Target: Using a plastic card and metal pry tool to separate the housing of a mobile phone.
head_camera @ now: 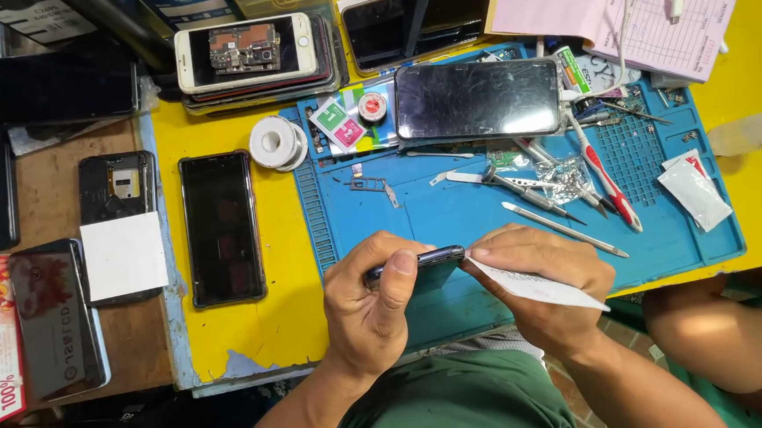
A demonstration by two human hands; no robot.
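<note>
Your left hand [371,304] is wrapped around a dark phone [419,262] held on edge, low in the middle of the frame, thumb pressed along its near side and fingers curled over the top. So that hand is closed, gripping the phone. Your right hand [535,279] is pinched shut on a thin white card [540,285], its fingertips right at the phone's right end, and the card sticks out toward the lower right. Looks like the card meets the phone's edge there, but I can't tell if it's actually in the seam.

All of this hangs just above the near edge of the blue work mat [664,232], which lies on the yellow bench [264,322]. On the mat, in the upper middle of the frame, there's a bigger phone with a scratched black screen [477,99] lying flat. To the right of centre is a heap of tweezers and metal picks [538,191] plus a red-and-white handled tool [603,174], and a small white sachet [695,188] lies near the mat's right edge. A spool of solder wire [276,143] is at the mat's upper left corner.

Left of the mat a black phone [221,228] lies face up on the yellow. Further left there's an opened phone with a white square [123,254] resting on it. At upper left a white phone [244,52] tops a stack of others, and pink paper sheets [651,21] are at upper right
</note>
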